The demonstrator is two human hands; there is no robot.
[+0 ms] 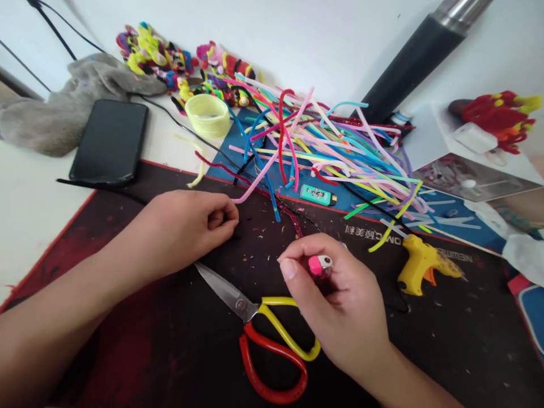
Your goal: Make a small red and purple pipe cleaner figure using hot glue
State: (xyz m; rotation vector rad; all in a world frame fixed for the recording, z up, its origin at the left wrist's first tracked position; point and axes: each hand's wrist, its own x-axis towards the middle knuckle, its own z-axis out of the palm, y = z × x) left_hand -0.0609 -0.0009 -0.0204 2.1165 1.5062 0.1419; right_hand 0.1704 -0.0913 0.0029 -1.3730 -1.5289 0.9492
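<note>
My left hand (191, 226) is closed in a pinch, left of centre above the dark mat. A black pipe cleaner (100, 187) runs from the phone's lower edge behind this hand, in line with the pinched fingertips; its middle is hidden. In my right hand (344, 306), curled fingers hold a lighter with a pink button and metal top (321, 264); its body is mostly covered. Between and below the hands lie scissors (244, 309) with one yellow and one red handle, their blades nearly together and pointing toward my left wrist.
A heap of coloured pipe cleaners (306, 147) spreads across the back, with a teal lighter-like item (317, 195) before it. A yellow glue gun (419, 263) lies right. A phone (109, 141), yellow tape roll (208, 116), grey cloth (85, 96) and fuzzy figures (153, 51) sit back left.
</note>
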